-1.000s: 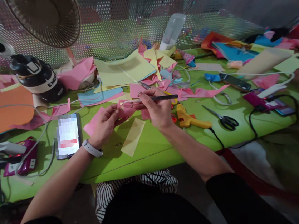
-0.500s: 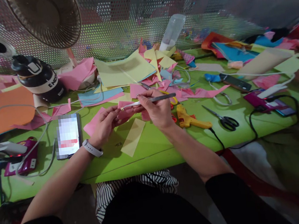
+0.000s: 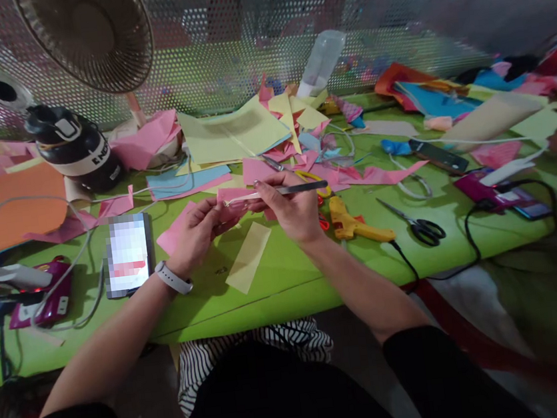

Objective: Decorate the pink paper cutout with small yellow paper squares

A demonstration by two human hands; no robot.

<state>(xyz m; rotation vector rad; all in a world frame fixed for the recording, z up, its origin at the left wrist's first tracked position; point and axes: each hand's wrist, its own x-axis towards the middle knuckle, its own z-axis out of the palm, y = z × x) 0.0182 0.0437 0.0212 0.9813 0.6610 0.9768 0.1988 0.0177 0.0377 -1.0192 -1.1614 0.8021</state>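
Between the fingers of my left hand (image 3: pixel 196 232) is a small piece of pink paper (image 3: pixel 231 195), held just above the table. My right hand (image 3: pixel 293 214) is closed around a pair of metal tweezers (image 3: pixel 301 187), whose thin tip reaches left across the pink paper to my left fingertips. Something tiny and pale sits at that tip, too small to make out. Right fingertips are near the paper's right side; whether they grip it is hidden. Under my hands lies a yellow paper strip (image 3: pixel 248 258), with another pink sheet (image 3: pixel 175 231) beside my left hand.
A yellow glue gun (image 3: pixel 353 222) and black-handled scissors (image 3: pixel 421 226) lie to the right. On the left are a phone (image 3: pixel 128 256), a purple power strip (image 3: pixel 60 297) with cables, and a black bottle (image 3: pixel 75 148). Paper scraps and a fan (image 3: pixel 88 36) are behind.
The tweezers' tip has shifted slightly left along the pink paper, which is tilted so more of its face shows. Both hands keep their hold.
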